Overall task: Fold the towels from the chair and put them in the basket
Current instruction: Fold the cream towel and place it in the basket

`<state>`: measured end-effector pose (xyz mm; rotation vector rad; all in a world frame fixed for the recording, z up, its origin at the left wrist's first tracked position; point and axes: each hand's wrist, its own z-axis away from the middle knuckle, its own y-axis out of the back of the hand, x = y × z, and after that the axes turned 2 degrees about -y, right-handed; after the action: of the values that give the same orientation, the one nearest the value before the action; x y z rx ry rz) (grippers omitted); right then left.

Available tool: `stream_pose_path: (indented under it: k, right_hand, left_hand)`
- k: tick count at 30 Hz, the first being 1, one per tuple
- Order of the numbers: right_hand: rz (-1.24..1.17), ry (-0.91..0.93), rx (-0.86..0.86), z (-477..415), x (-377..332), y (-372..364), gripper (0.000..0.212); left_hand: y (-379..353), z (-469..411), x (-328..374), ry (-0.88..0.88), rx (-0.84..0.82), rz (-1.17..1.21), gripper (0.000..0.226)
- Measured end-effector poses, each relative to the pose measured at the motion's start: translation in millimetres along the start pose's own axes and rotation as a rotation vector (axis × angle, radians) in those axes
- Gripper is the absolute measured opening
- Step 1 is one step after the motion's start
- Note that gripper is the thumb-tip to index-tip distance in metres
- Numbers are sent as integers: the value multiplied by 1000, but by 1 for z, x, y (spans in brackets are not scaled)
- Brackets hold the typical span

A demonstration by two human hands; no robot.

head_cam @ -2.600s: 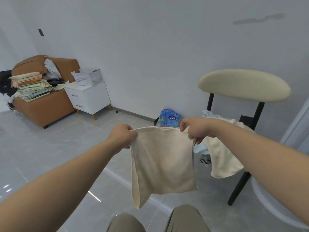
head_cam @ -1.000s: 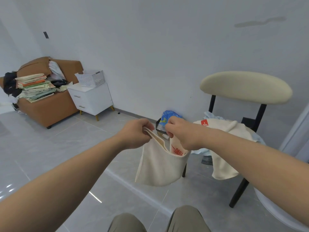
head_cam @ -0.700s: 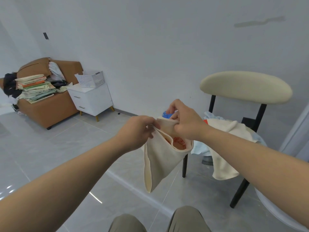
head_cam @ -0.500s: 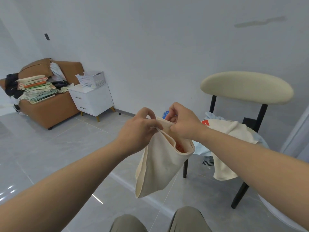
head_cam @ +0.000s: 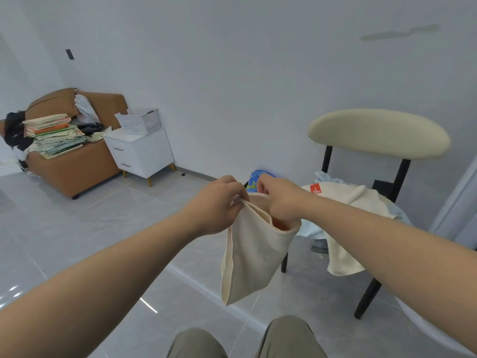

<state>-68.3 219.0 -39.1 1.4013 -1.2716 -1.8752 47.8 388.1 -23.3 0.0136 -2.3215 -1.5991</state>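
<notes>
Nearest: knees in khaki trousers (head_cam: 245,342), low in view. Both forearms reach forward, hands close together.

Left hand (head_cam: 216,205): fingers curled, pinching the top hem of a folded cream towel (head_cam: 253,257). Right hand (head_cam: 281,200): clenched on the same top edge, just beside the left. An orange-red patch shows in the fold under it.

Towel hangs in the air in front of the knees. Its long axis is near vertical and its lower corner points down-left. Folded edge is on the left side.

Just right and behind: chair (head_cam: 376,133) with black legs and a cream backrest. A heap of cream and pale blue towels (head_cam: 346,228) droops over its seat edge.

Open grey tile floor (head_cam: 103,228) runs left and away. Far off, a white basket (head_cam: 139,121) sits on a white nightstand (head_cam: 142,151), beside a brown sofa (head_cam: 77,169).
</notes>
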Motion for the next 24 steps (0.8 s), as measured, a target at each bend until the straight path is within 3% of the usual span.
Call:
stream_pose_path:
  k: [3,6,9,13,20,24]
  right_hand:
    - [390,-212,-267,3,8,4,23]
    - [139,-385,-368,2,17,21,28]
    - [-36,-430,-372,3,17,35,33]
    - [-172,-415,-371,5,16,46,35]
    - [-560,-322,-500,11,38,50,34]
    - [-575,-310,-467,14,44,52,24]
  left_hand:
    - [4,-2,-5,44,-43,-7,14]
    - [3,-1,-7,89,-115,-20,18]
    - [0,-1,-12,180,-124,82,23]
    - [-1,-7,-13,235,-184,90,11]
    - [-5,-5,-12,414,-154,482,8]
    - [-7,-6,-11,421,-144,565,8]
